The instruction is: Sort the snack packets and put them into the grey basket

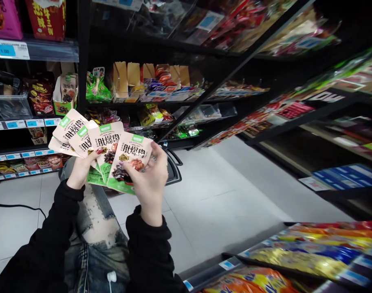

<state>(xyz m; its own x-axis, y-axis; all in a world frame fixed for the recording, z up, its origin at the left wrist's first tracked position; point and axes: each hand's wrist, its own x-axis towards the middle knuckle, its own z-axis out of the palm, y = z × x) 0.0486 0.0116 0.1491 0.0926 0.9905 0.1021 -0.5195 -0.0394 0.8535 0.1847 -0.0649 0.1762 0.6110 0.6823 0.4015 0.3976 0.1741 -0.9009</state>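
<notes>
Several flat snack packets, cream above and green below with dark lettering, are fanned out between my two hands. My left hand [83,166] pinches the left part of the fan, its thumb over the lower edge of a tilted packet [70,126]. On the right, my right hand [149,175] grips the frontmost snack packet [129,160] by its right side, thumb across the front and fingers behind. A middle snack packet [106,140] overlaps its neighbours. The lower parts of the left packets are partly hidden by my left hand.
A small carton [65,91] of similar packets stands on the left shelf. Cardboard display boxes [133,77] line the shelf ahead. A dark tray-like object [173,165] sits low behind my right hand. Bagged snacks [308,260] fill a rack at lower right, beside the pale tiled floor [210,203].
</notes>
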